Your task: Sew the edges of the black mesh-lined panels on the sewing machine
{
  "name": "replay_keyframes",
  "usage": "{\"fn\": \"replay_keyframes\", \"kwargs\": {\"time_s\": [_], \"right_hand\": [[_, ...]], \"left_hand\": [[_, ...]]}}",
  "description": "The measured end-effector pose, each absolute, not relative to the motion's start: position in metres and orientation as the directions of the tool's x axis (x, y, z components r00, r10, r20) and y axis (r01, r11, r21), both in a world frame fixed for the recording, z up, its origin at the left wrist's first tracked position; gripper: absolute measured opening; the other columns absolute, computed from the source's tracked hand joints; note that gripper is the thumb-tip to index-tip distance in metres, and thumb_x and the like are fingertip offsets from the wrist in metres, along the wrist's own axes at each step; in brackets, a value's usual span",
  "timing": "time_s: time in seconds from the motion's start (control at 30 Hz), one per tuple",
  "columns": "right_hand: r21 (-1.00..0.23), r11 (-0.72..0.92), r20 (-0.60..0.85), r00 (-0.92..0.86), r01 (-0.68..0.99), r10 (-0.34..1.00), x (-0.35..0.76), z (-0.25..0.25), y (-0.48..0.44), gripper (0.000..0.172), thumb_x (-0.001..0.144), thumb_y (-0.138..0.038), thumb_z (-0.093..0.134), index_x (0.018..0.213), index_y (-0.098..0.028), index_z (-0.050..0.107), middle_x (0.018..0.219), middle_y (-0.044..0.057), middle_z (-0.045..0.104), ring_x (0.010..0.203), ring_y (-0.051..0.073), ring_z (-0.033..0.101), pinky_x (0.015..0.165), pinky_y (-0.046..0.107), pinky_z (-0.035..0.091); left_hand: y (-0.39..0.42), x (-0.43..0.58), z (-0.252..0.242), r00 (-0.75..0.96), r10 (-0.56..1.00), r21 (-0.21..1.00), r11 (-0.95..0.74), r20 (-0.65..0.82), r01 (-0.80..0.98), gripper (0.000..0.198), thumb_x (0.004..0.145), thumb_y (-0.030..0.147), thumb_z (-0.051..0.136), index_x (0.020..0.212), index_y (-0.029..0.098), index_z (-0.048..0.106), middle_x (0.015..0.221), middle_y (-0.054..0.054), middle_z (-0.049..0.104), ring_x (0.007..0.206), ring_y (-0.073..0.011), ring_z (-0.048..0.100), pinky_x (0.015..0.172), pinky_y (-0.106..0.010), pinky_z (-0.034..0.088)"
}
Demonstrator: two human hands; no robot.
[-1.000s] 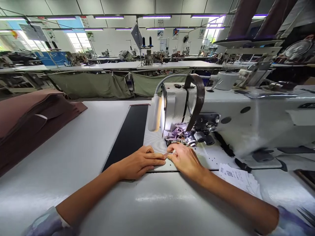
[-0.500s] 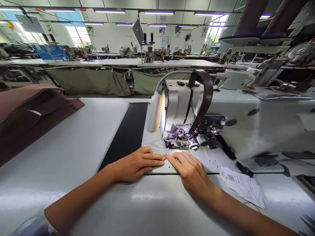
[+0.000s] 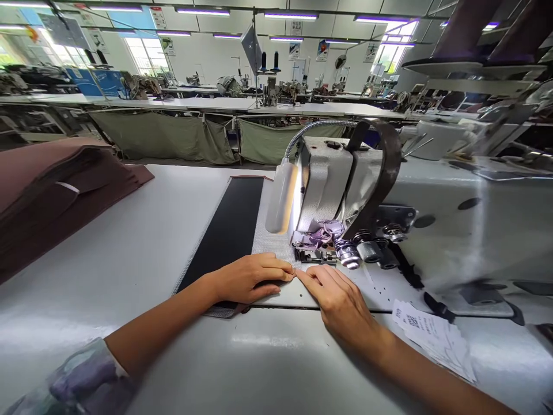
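One black cloth panel [image 3: 231, 222], edged with grey mesh [image 3: 273, 244], lies flat on the white surface [image 3: 263, 363], to the left of the sewing machine [image 3: 324, 187]. The left hand [image 3: 253, 279] rests across its near right part, fingers close together and bent, thumb a little apart. The right hand [image 3: 343, 297] lies on the machine's plate [image 3: 374, 288], just in front of the metal foot [image 3: 317, 257], fingers side by side and slightly curled. Fingertips of both hands come together at a small brownish edge; whether either pinches it, I cannot tell.

A lamp [image 3: 279, 202] hangs lit beside the machine's head, above the mesh. Paper labels [image 3: 432, 334] lie near the right forearm, and a pile of brown cloth [image 3: 52, 196] sits well apart at the left.
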State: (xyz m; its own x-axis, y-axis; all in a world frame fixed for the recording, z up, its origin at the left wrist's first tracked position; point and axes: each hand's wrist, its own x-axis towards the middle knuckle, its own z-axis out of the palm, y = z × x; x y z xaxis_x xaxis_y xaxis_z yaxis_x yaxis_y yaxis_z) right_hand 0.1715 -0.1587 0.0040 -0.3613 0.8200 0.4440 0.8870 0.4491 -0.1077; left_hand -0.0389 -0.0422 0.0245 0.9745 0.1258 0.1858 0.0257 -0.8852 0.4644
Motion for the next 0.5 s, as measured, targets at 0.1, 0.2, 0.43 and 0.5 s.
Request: {"fn": "replay_keyframes", "kwargs": {"time_s": [0.1, 0.2, 0.43, 0.5], "right_hand": [[-0.107, 0.422, 0.409, -0.347, 0.9, 0.844, 0.173, 0.003, -0.154, 0.051, 0.082, 0.006, 0.035, 0.123, -0.017, 0.054, 0.089, 0.006, 0.056, 0.083, 0.018, 0.051, 0.072, 0.03, 0.039], [-0.067, 0.403, 0.415, -0.341, 0.913, 0.843, 0.174, 0.001, -0.15, 0.051, 0.083, 0.005, 0.036, 0.125, -0.017, 0.053, 0.088, 0.006, 0.056, 0.08, 0.018, 0.05, 0.07, 0.031, 0.038], [-0.102, 0.409, 0.438, -0.328, 0.907, 0.837, 0.177, 0.0, -0.16, 0.053, 0.079, 0.009, 0.035, 0.124, -0.012, 0.055, 0.088, 0.008, 0.057, 0.08, 0.019, 0.051, 0.069, 0.033, 0.043], [-0.098, 0.406, 0.442, -0.326, 0.908, 0.836, 0.176, 0.0, -0.165, 0.053, 0.079, 0.008, 0.034, 0.124, -0.011, 0.055, 0.089, 0.008, 0.057, 0.08, 0.02, 0.052, 0.069, 0.034, 0.045]], "left_hand": [[-0.036, -0.037, 0.024, 0.977, 0.125, 0.453, -0.891, 0.172, 0.034, 0.028, 0.095, 0.023, 0.042, 0.12, 0.018, 0.054, 0.129, -0.008, 0.055, 0.103, -0.0225, 0.051, 0.093, -0.034, 0.041], [-0.029, -0.034, 0.025, 0.976, 0.115, 0.462, -0.887, 0.183, 0.018, 0.028, 0.095, 0.023, 0.041, 0.119, 0.017, 0.055, 0.128, -0.008, 0.055, 0.102, -0.0219, 0.051, 0.092, -0.034, 0.041], [-0.021, -0.029, 0.026, 0.978, 0.125, 0.47, -0.882, 0.165, 0.033, 0.027, 0.095, 0.021, 0.042, 0.119, 0.018, 0.054, 0.13, -0.007, 0.053, 0.11, -0.0217, 0.049, 0.098, -0.033, 0.038], [-0.019, -0.029, 0.026, 0.979, 0.126, 0.476, -0.879, 0.163, 0.034, 0.028, 0.094, 0.02, 0.042, 0.119, 0.017, 0.054, 0.13, -0.008, 0.054, 0.11, -0.0222, 0.049, 0.098, -0.034, 0.038]]}}
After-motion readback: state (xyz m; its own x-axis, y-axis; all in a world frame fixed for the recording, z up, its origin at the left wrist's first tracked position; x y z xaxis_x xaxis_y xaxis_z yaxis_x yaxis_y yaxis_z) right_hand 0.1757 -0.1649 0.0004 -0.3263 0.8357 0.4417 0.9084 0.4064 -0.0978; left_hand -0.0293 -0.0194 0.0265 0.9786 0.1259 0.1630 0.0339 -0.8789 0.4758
